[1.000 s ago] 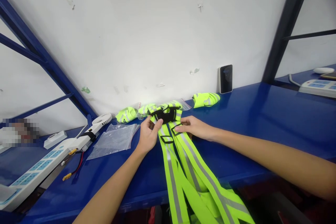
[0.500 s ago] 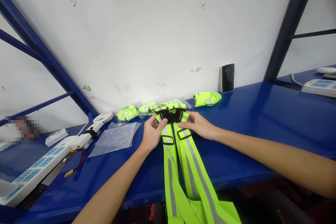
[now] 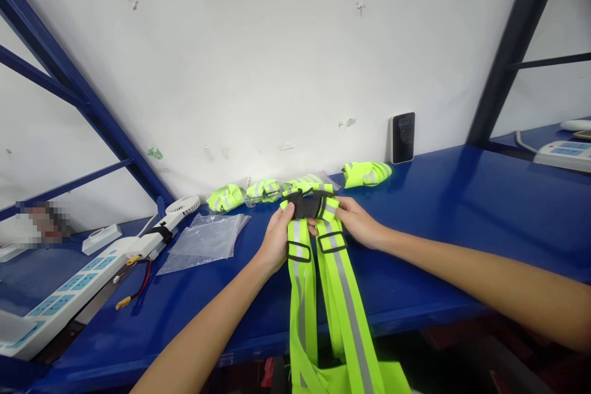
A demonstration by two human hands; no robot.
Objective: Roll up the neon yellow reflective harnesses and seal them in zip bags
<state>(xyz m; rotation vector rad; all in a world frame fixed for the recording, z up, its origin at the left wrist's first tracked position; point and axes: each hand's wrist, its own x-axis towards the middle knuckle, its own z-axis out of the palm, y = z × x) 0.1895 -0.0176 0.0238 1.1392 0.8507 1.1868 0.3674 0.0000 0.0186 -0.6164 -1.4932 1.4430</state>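
A neon yellow-green reflective vest (image 3: pixel 351 301) of grey-striped straps hangs from my two hands over the table's front edge. My left hand (image 3: pixel 279 231) grips its left strap beside the black buckle (image 3: pixel 308 204), thumb on top. On the other side, my right hand (image 3: pixel 355 221) is closed on the right strap, its fingers partly hidden behind the fabric. Two black strap sliders sit below the buckle, one on each strap. Behind the buckle, a bagged folded vest (image 3: pixel 302 181) lies partly covered.
More folded vests (image 3: pixel 226 197) line the wall, another (image 3: pixel 367 173) further right. Flat clear zip bags (image 3: pixel 203 243) lie left, near a small white fan (image 3: pixel 183 204), a long power strip (image 3: pixel 64 295) and a yellow-plugged cable (image 3: pixel 138 286). A black-faced device (image 3: pixel 402 138) leans on the wall.
The black buckle has turned so its front faces me more. My right-hand fingers have slipped behind the strap, and the hanging straps have swung slightly.
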